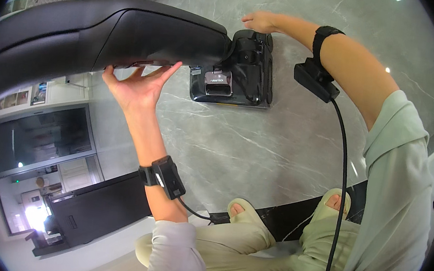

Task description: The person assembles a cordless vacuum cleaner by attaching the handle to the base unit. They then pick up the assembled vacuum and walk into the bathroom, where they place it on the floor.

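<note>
A black Roborock floor washer lies across the upper left, its thick body (164,32) reaching from the left rim to the floor head (246,71), which rests on the tiles. Against the underside of the body, my left hand (139,85) touches with its thumb and fingertips spread; part of the fingers is hidden behind it. My right hand (260,21) is just above and beside the joint end of the floor head, fingers stretched out; whether it touches the floor head cannot be told. Nothing shows in its fingers.
Grey marbled floor tiles (247,146) lie around the floor head. A black stone strip (283,220) runs by my slippers (248,217). Black cables (343,159) hang from boxes strapped to both arms. Dark-framed glass (44,138) and a dark panel (100,206) stand at left.
</note>
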Demonstrator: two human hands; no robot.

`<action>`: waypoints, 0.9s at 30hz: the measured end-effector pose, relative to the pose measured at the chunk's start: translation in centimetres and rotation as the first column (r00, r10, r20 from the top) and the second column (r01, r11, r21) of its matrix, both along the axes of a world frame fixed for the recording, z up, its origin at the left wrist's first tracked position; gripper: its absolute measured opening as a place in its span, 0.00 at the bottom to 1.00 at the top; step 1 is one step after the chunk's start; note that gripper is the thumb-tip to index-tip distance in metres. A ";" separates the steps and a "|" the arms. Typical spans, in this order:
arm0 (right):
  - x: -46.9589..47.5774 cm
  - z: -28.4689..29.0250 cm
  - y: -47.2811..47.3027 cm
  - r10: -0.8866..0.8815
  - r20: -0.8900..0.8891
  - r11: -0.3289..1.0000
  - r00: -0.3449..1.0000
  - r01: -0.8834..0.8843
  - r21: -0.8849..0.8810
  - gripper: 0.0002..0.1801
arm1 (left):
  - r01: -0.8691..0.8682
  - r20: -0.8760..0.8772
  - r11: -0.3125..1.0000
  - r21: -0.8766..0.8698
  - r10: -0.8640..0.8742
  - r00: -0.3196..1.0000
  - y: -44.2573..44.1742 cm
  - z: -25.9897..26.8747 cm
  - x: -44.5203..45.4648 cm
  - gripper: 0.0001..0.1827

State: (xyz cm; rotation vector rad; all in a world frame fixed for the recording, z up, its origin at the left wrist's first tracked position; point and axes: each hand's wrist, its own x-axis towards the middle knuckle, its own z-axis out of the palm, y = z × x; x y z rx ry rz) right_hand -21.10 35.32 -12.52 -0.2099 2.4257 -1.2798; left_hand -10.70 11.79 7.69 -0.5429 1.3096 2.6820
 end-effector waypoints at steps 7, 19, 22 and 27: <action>-5.6 -7.5 -5.2 0.019 -0.166 0.955 0.986 -0.068 -0.290 0.23 | 0.002 -0.019 1.000 0.026 -0.002 1.000 0.0 -0.4 0.0 0.52; -0.5 -1.7 -4.0 0.167 -0.137 0.971 0.976 -0.187 -0.148 0.23 | 0.061 -0.139 0.997 0.054 -0.053 0.989 -1.7 -1.8 1.6 0.54; -0.7 -2.0 -4.7 0.145 -0.138 0.987 0.980 -0.154 -0.055 0.24 | 0.099 -0.132 0.987 0.128 -0.082 0.988 -2.2 -2.0 1.6 0.55; -1.2 -2.0 -5.3 0.087 -0.149 0.973 0.985 -0.116 -0.199 0.32 | 0.104 -0.153 0.989 0.104 -0.087 0.984 -2.1 -2.0 1.6 0.54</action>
